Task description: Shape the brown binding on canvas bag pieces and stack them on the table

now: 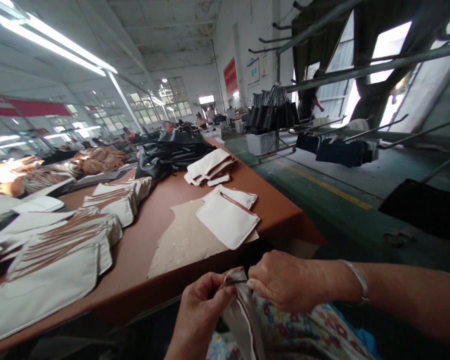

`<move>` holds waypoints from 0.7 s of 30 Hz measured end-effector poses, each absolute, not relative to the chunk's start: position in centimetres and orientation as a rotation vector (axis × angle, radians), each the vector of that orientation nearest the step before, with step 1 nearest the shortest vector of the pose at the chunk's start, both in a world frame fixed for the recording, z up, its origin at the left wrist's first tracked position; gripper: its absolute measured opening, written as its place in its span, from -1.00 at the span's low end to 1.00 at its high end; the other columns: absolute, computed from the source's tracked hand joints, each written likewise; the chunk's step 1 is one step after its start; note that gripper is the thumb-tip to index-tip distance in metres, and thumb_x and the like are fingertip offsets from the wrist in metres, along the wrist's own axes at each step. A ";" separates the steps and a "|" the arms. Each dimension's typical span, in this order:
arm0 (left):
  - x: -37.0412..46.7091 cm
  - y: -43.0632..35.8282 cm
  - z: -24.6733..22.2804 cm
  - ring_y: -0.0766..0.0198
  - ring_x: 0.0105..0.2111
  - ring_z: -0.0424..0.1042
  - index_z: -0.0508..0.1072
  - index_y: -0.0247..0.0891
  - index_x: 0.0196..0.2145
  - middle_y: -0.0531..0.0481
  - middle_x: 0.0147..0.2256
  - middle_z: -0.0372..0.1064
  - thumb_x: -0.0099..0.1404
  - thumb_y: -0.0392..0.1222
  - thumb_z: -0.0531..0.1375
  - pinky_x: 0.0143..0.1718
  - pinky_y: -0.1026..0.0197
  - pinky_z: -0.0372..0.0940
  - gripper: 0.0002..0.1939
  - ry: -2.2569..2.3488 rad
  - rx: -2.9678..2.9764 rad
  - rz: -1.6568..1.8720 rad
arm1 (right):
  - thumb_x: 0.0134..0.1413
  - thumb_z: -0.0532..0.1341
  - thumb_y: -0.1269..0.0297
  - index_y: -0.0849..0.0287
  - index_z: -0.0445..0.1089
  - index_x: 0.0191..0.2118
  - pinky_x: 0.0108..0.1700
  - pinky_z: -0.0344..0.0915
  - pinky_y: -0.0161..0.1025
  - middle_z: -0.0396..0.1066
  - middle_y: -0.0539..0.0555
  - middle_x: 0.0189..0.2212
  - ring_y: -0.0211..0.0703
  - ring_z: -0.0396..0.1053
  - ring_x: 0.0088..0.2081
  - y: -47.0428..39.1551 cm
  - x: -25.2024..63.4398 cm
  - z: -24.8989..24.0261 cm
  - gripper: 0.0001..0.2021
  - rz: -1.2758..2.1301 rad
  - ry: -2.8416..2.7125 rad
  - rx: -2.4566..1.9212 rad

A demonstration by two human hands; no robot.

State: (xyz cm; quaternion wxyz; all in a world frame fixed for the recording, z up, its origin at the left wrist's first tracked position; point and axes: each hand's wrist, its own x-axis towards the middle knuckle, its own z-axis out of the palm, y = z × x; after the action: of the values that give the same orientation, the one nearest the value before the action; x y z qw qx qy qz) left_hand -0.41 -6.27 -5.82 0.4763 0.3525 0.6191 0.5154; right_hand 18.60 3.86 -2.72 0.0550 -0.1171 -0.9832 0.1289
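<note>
My left hand [206, 305] is closed on the top corner of a white pouch [240, 320] with brown trim along its opening. The pouch hangs down over my lap, in front of a flowered cloth. My right hand [285, 280] wears a bangle and is closed in a pinch beside that corner. Between the two hands runs a thin dark strip [240, 282], with my right fingertips on its end; whether it is a zipper end or a pull I cannot tell. Just beyond my hands, two similar white pouches [227, 220] lie overlapping on a sheet of brown paper [183, 245].
The brown-topped table [277, 200] ends near my hands. On its left lie rows of overlapping white pouches [63, 280]; farther back are a folded white stack [210, 165] and black bags [172, 150]. A metal rack [341, 75] with hanging bags stands right. People work in the distance.
</note>
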 end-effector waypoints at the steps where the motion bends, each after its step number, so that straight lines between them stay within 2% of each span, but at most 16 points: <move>1: -0.2 -6.4 -5.4 0.36 -0.59 0.24 0.49 -0.31 -0.53 0.05 -0.60 0.39 -0.01 -0.10 0.40 -0.53 0.33 0.14 -0.76 1.527 0.875 1.264 | 0.21 0.07 0.34 0.25 0.43 -0.39 -0.54 -0.12 -0.26 0.44 0.10 -0.51 -0.28 0.13 -0.63 3.9 18.3 -3.1 -0.77 0.372 -2.996 -0.324; 3: 0.1 -6.7 -5.0 0.37 -0.58 0.21 0.48 -0.30 -0.54 0.07 -0.60 0.37 -0.01 -0.13 0.39 -0.54 0.34 0.12 -0.78 1.569 0.890 1.284 | 0.16 0.08 0.38 0.25 0.43 -0.38 -0.53 -0.08 -0.27 0.45 0.10 -0.48 -0.27 0.16 -0.60 4.3 17.7 -4.1 -0.81 0.423 -2.991 -0.244; 6: 0.2 -7.2 -4.9 0.41 -0.60 0.13 0.41 -0.29 -0.61 0.10 -0.63 0.29 -0.04 -0.14 0.37 -0.57 0.35 0.04 -0.77 1.544 0.920 1.240 | 0.12 0.10 0.41 0.27 0.39 -0.46 -0.50 0.04 -0.31 0.39 0.07 -0.53 -0.27 0.20 -0.56 5.5 16.8 -5.5 -0.82 0.844 -2.833 -0.346; 9: -0.2 -7.3 -5.0 0.41 -0.61 0.13 0.42 -0.31 -0.61 0.09 -0.65 0.29 -0.05 -0.12 0.37 -0.57 0.35 0.01 -0.76 1.479 0.959 1.164 | 0.27 -0.05 0.37 0.28 0.36 -0.48 -0.50 0.12 -0.35 0.26 0.00 -0.66 -0.31 0.17 -0.62 6.3 16.6 -5.5 -0.65 1.161 -2.648 -0.561; 11: -0.6 -7.2 -4.8 0.39 -0.60 0.18 0.45 -0.32 -0.57 0.06 -0.63 0.33 -0.04 -0.10 0.38 -0.55 0.33 0.05 -0.75 1.460 0.940 1.163 | 0.34 -0.11 0.27 0.28 0.37 -0.41 -0.49 0.15 -0.36 0.25 -0.03 -0.67 -0.33 0.18 -0.62 6.3 16.9 -4.5 -0.59 1.176 -2.529 -0.624; 13: -0.9 -7.1 -4.4 0.38 -0.59 0.20 0.47 -0.33 -0.53 0.04 -0.61 0.37 -0.01 -0.08 0.38 -0.53 0.33 0.08 -0.74 1.410 0.908 1.157 | 0.27 0.07 0.14 0.28 0.38 -0.35 -0.42 0.20 -0.36 0.33 -0.01 -0.55 -0.31 0.25 -0.52 6.0 17.2 -3.3 -0.68 1.151 -2.350 -0.642; 15: -1.1 -7.0 -3.9 0.38 -0.58 0.20 0.47 -0.33 -0.51 0.03 -0.59 0.37 0.04 -0.05 0.36 -0.51 0.32 0.09 -0.73 1.371 0.907 1.135 | 0.12 0.24 0.12 0.29 0.41 -0.28 -0.30 0.26 -0.34 0.41 0.05 -0.38 -0.25 0.33 -0.36 5.7 17.1 -2.5 -0.73 1.180 -2.213 -0.585; 17: -1.2 -7.1 -3.4 0.38 -0.57 0.19 0.47 -0.33 -0.51 0.03 -0.57 0.35 0.10 -0.03 0.32 -0.50 0.32 0.09 -0.72 1.379 0.961 1.105 | 0.07 0.28 0.12 0.29 0.42 -0.17 -0.23 0.28 -0.32 0.43 0.08 -0.27 -0.22 0.35 -0.27 5.6 16.7 -2.4 -0.68 1.340 -2.198 -0.472; 19: -1.3 -7.2 -3.1 0.37 -0.55 0.16 0.48 -0.33 -0.51 0.04 -0.57 0.32 0.14 -0.04 0.28 -0.51 0.33 0.07 -0.73 1.446 1.069 1.068 | 0.03 0.31 0.09 0.29 0.41 -0.12 -0.24 0.28 -0.33 0.43 0.06 -0.27 -0.24 0.34 -0.28 5.5 16.0 -3.0 -0.62 1.538 -2.236 -0.371; 21: -1.5 -7.4 -2.9 0.34 -0.51 0.16 0.49 -0.32 -0.49 0.04 -0.55 0.31 0.17 -0.08 0.22 -0.50 0.33 0.08 -0.77 1.551 1.211 1.025 | -0.08 0.38 0.09 0.29 0.41 -0.17 -0.32 0.25 -0.37 0.40 0.01 -0.35 -0.29 0.30 -0.36 5.4 15.3 -3.8 -0.59 1.688 -2.260 -0.351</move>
State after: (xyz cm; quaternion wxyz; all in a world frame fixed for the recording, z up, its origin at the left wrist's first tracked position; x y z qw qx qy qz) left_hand -1.49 -7.41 -2.94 0.4454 0.4886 0.6260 0.4135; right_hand 15.25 5.41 -3.82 0.1492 -0.1220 -0.7862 0.5872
